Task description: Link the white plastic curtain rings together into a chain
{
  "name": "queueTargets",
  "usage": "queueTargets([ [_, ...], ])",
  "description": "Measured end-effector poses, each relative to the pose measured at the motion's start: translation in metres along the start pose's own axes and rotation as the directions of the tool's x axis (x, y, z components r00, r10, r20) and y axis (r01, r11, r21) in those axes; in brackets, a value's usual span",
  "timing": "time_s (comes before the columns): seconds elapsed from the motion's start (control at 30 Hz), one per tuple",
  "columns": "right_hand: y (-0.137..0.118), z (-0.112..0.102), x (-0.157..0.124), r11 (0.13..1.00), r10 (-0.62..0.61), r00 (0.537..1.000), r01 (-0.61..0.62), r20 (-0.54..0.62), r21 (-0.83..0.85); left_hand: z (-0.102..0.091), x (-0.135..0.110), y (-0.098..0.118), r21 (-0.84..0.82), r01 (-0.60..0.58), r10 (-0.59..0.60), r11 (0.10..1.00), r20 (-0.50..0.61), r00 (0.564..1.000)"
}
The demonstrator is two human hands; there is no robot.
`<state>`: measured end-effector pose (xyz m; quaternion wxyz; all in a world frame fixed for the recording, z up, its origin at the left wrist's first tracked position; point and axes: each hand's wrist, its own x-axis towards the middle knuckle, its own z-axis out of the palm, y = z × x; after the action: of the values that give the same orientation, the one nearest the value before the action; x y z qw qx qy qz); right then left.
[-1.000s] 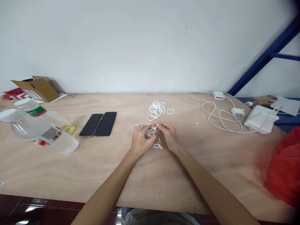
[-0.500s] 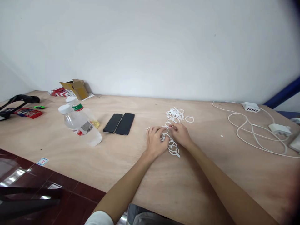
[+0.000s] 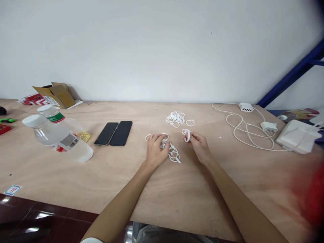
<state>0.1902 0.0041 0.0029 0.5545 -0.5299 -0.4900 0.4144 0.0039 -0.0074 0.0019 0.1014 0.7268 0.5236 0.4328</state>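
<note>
My left hand rests with curled fingers on a near cluster of white plastic rings in the middle of the wooden table. My right hand is a little to the right, pinching a single white ring between thumb and fingers just above the table. A second pile of white rings lies farther back, with one loose ring beside it.
Two dark phones lie side by side left of centre. Two clear water bottles lie at the left, a cardboard box behind them. White chargers and cables and a white box sit at the right.
My right hand has pulled away to the right from the near cluster with one ring pinched in it. My left hand stays on the cluster. The view has swung back to the right.
</note>
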Motion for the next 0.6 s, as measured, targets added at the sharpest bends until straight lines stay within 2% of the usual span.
queueTargets([
  [0.13, -0.003, 0.013, -0.009, 0.984, -0.058, 0.997, 0.048, -0.051, -0.169, -0.001, -0.001, 0.003, -0.036, -0.031, 0.030, 0.999, -0.002, 1.000],
  [0.27, -0.005, 0.025, -0.021, 0.934, -0.222, 0.975, 0.206, -0.024, -0.293, -0.002, -0.003, 0.007, -0.090, -0.111, 0.115, 0.990, 0.039, 0.993],
  [0.33, -0.007, 0.029, -0.025, 0.924, -0.268, 0.963, 0.252, -0.016, -0.287, -0.003, -0.003, 0.007, -0.119, -0.126, 0.132, 0.985, 0.040, 0.990],
  [0.43, -0.010, 0.032, -0.028, 0.951, -0.246, 0.969, 0.240, -0.006, -0.197, -0.003, -0.002, 0.007, -0.154, -0.118, 0.124, 0.981, 0.030, 0.992],
  [0.6, -0.010, 0.033, -0.030, 0.943, -0.283, 0.959, 0.278, -0.007, -0.181, -0.004, -0.002, 0.011, -0.085, -0.109, 0.111, 0.990, 0.026, 0.993],
])
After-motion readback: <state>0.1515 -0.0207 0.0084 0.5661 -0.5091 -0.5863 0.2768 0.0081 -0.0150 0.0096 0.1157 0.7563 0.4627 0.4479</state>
